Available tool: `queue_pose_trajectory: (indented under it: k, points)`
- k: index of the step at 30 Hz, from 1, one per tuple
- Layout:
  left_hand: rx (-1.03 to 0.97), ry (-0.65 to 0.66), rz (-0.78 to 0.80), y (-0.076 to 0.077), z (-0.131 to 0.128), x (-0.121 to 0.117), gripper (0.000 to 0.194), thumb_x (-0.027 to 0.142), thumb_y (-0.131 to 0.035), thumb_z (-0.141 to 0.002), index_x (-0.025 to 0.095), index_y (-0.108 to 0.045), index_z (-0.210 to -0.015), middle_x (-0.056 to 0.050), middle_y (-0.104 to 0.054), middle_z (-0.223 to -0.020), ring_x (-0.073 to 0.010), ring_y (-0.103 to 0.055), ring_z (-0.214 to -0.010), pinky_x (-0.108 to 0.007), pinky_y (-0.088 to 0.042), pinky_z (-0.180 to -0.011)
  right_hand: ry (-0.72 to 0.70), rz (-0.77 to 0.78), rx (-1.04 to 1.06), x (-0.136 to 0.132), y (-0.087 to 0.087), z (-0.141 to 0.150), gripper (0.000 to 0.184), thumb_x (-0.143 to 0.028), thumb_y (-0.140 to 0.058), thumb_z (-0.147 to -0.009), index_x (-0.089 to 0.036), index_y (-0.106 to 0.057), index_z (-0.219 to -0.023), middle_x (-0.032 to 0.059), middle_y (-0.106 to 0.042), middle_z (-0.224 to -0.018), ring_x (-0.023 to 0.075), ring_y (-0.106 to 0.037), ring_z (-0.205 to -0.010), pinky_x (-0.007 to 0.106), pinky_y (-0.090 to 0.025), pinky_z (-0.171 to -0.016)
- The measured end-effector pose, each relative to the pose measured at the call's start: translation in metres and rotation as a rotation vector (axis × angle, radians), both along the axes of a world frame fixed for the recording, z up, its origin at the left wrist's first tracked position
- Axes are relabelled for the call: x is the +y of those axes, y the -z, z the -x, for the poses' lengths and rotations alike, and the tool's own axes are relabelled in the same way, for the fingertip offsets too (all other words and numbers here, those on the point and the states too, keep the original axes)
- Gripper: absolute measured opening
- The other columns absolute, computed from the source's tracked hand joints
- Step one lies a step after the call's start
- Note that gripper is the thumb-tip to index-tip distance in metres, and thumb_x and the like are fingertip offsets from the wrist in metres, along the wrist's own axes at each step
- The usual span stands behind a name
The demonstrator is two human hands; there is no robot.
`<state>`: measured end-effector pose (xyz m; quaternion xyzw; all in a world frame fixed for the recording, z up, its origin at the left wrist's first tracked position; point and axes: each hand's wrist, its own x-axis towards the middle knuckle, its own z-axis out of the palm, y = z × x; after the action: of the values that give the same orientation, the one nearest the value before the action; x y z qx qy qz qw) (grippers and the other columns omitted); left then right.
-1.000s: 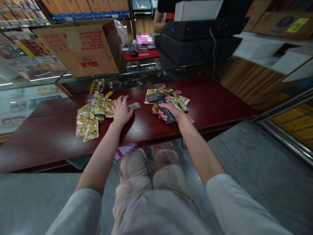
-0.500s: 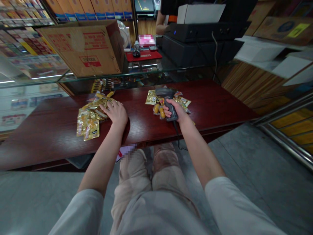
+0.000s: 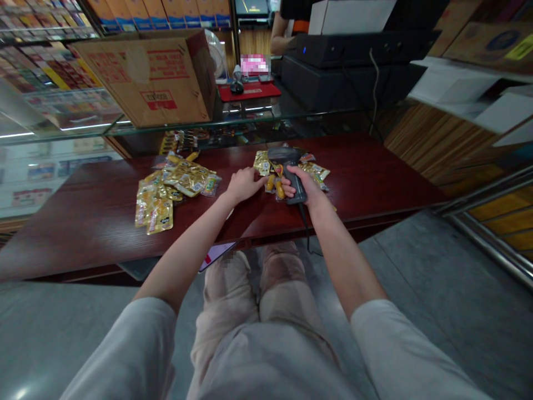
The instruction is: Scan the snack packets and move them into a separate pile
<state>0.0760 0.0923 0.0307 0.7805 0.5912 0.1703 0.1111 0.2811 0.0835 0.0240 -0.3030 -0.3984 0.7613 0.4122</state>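
Left hand [image 3: 242, 184] has crossed from the left packet pile [image 3: 172, 186] to the yellow packet [image 3: 272, 184] beside the scanner [image 3: 291, 172], fingertips touching; grasp unconfirmed. Right hand [image 3: 303, 189] clenches the scanner handle, partly hiding the right pile [image 3: 314, 171]. Bare tabletop [image 3: 375, 178] lies rightward.

scanner [image 3: 287, 166]: 1 | packet piles [image 3: 175, 186]: 2 | cardboard box [image 3: 154, 78]: 1 | hands [image 3: 244, 183]: 2

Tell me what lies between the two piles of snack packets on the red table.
In the head view, bare table and the left hand lie between the left pile and right pile.
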Motion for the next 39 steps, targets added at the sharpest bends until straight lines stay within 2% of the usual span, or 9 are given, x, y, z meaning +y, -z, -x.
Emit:
queue_pose_trajectory:
  k: [2,5,10,14,18,23,26,34,39]
  points:
    - [-0.069,0.023,0.077,0.005,-0.009,0.007,0.039,0.053,-0.065,-0.091,0.017,-0.073,-0.103,-0.013,-0.074,-0.108,-0.0322,-0.068,-0.106,-0.042,-0.048,-0.094,0.000,-0.001,-0.003,0.000,0.000,0.000,0.026,-0.045,-0.060,-0.096,-0.020,-0.053,-0.098,-0.0095,-0.044,-0.056,0.0073,-0.034,-0.037,0.020,-0.035,-0.037]
    - [-0.144,0.000,0.085,0.018,-0.013,0.014,0.034,0.051,-0.072,-0.084,0.019,-0.072,-0.092,-0.010,-0.073,-0.101,-0.0301,-0.067,-0.102,-0.040,-0.047,-0.092,-0.021,-0.008,0.011,0.000,0.001,-0.001,0.022,-0.041,-0.056,-0.098,-0.020,-0.053,-0.101,-0.0093,-0.046,-0.057,0.0073,-0.034,-0.037,0.019,-0.034,-0.036]
    - [-0.445,0.074,0.133,0.035,0.007,0.023,0.024,0.035,-0.075,-0.075,0.018,-0.064,-0.089,-0.003,-0.069,-0.088,-0.0192,-0.063,-0.082,-0.033,-0.049,-0.080,-0.056,-0.024,0.027,0.000,0.003,-0.003,0.024,-0.040,-0.058,-0.097,-0.019,-0.053,-0.107,-0.0096,-0.047,-0.057,0.0073,-0.035,-0.037,0.019,-0.033,-0.037]
    - [-0.699,0.076,0.096,0.032,0.029,0.031,0.028,0.025,-0.076,-0.071,0.019,-0.057,-0.091,0.001,-0.065,-0.082,-0.0152,-0.060,-0.077,-0.029,-0.049,-0.077,-0.043,-0.028,-0.013,-0.002,0.002,-0.004,0.026,-0.041,-0.059,-0.096,-0.018,-0.053,-0.106,-0.0097,-0.047,-0.057,0.0070,-0.035,-0.037,0.019,-0.032,-0.036]
    - [-0.826,0.097,0.084,0.023,0.042,0.029,0.031,0.026,-0.077,-0.073,0.019,-0.059,-0.097,0.001,-0.065,-0.083,-0.0131,-0.060,-0.074,-0.026,-0.047,-0.071,-0.056,-0.055,-0.077,-0.006,0.003,-0.002,0.028,-0.043,-0.064,-0.094,-0.019,-0.052,-0.102,-0.0091,-0.049,-0.057,0.0071,-0.037,-0.037,0.019,-0.034,-0.036]
    - [-0.784,0.223,0.273,0.020,0.050,0.024,0.040,0.039,-0.081,-0.070,0.016,-0.065,-0.099,-0.004,-0.072,-0.090,-0.0151,-0.062,-0.077,-0.028,-0.049,-0.071,-0.115,-0.062,-0.188,-0.010,0.005,0.003,0.034,-0.047,-0.071,-0.090,-0.020,-0.052,-0.097,-0.0075,-0.051,-0.057,0.0076,-0.040,-0.037,0.020,-0.037,-0.035]
    - [-0.746,0.260,0.306,0.021,0.052,0.024,0.046,0.044,-0.083,-0.065,0.015,-0.068,-0.098,-0.005,-0.073,-0.093,-0.0177,-0.064,-0.083,-0.031,-0.050,-0.077,-0.113,-0.051,-0.203,-0.010,0.004,0.004,0.034,-0.047,-0.070,-0.091,-0.019,-0.053,-0.098,-0.0070,-0.051,-0.056,0.0077,-0.039,-0.036,0.020,-0.036,-0.034]
    - [-0.711,0.248,0.216,0.015,0.053,0.021,0.038,0.036,-0.079,-0.069,0.016,-0.071,-0.100,-0.005,-0.074,-0.100,-0.0204,-0.067,-0.091,-0.034,-0.052,-0.087,-0.114,-0.058,-0.198,-0.011,0.004,0.003,0.034,-0.046,-0.068,-0.091,-0.018,-0.055,-0.103,-0.0080,-0.051,-0.056,0.0072,-0.039,-0.036,0.019,-0.035,-0.034]
    - [-0.677,0.199,0.057,0.017,0.054,0.024,0.032,0.023,-0.071,-0.069,0.017,-0.064,-0.100,-0.004,-0.070,-0.104,-0.0192,-0.065,-0.095,-0.034,-0.053,-0.090,-0.120,-0.063,-0.189,-0.011,0.004,0.003,0.035,-0.047,-0.069,-0.091,-0.018,-0.055,-0.104,-0.0081,-0.050,-0.056,0.0074,-0.039,-0.036,0.019,-0.036,-0.035]
